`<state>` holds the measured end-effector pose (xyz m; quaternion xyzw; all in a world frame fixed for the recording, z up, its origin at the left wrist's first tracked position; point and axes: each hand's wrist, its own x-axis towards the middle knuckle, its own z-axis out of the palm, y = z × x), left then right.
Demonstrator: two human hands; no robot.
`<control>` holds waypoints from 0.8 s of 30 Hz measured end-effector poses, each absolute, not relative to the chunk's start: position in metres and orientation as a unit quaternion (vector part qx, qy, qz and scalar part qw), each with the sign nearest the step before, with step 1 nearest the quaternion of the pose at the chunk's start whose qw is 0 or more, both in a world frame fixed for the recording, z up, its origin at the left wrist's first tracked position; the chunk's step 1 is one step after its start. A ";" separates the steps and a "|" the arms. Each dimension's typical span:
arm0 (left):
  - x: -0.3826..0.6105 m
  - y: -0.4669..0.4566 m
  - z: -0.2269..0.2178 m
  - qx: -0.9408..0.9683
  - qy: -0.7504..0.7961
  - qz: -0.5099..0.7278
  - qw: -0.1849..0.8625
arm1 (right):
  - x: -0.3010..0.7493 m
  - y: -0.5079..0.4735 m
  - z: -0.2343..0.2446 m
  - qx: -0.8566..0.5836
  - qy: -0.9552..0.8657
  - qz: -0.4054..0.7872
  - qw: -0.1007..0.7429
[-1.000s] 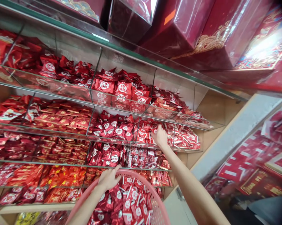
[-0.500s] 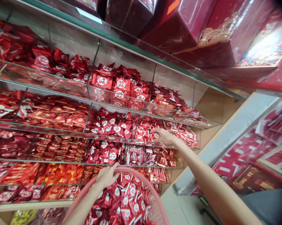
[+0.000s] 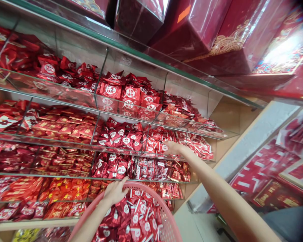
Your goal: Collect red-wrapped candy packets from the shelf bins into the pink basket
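Observation:
A pink perforated plastic basket (image 3: 166,215) is at the bottom centre, partly filled with red candy packets (image 3: 141,215) that carry white round labels. My left hand (image 3: 115,192) is closed over the basket's far rim. Up on a glass shelf, my right hand (image 3: 173,148) reaches over the low front edge into a compartment of small red-and-white packets (image 3: 154,143). Its fingertips are down among those packets and partly hidden, so whether they grip one is unclear.
Tiered glass shelves (image 3: 131,153) with upright dividers hold several kinds of red packets. Large dark-red gift boxes (image 3: 186,37) stand on the top shelf above my hands. More red packaged goods (image 3: 257,168) lie at the right, beyond a shelf side panel (image 3: 232,148).
My right hand has lowered slightly, its fingers going deeper among the red-and-white packets. My left hand stays on the basket rim. The view has shifted a little.

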<state>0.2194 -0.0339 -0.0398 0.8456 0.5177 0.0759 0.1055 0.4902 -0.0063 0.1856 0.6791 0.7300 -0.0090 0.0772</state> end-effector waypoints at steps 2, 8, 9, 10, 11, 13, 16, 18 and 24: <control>0.219 -0.034 -0.040 0.845 0.518 0.076 0.107 | 0.491 -0.006 0.185 0.675 0.734 -0.018 0.068; 0.219 -0.034 -0.039 0.845 0.517 0.083 0.108 | 0.504 -0.011 0.192 0.667 0.744 -0.049 -0.007; 0.219 -0.034 -0.039 0.845 0.518 0.083 0.109 | 0.508 -0.012 0.194 0.667 0.742 -0.058 -0.035; 0.219 -0.034 -0.039 0.844 0.519 0.082 0.110 | 0.511 -0.013 0.195 0.668 0.738 -0.068 -0.062; 0.219 -0.034 -0.038 0.843 0.521 0.081 0.111 | 0.515 -0.014 0.195 0.672 0.732 -0.076 -0.081; 0.219 -0.034 -0.038 0.842 0.522 0.080 0.112 | 0.520 -0.016 0.195 0.685 0.718 -0.084 -0.089; 0.219 -0.034 -0.038 0.843 0.521 0.081 0.111 | 0.524 -0.017 0.195 0.704 0.700 -0.083 -0.088; 0.220 -0.034 -0.038 0.843 0.521 0.079 0.109 | 0.524 -0.018 0.197 0.702 0.701 -0.086 -0.094; 0.220 -0.036 -0.035 0.841 0.523 0.074 0.112 | 0.520 -0.020 0.201 0.677 0.728 -0.099 -0.032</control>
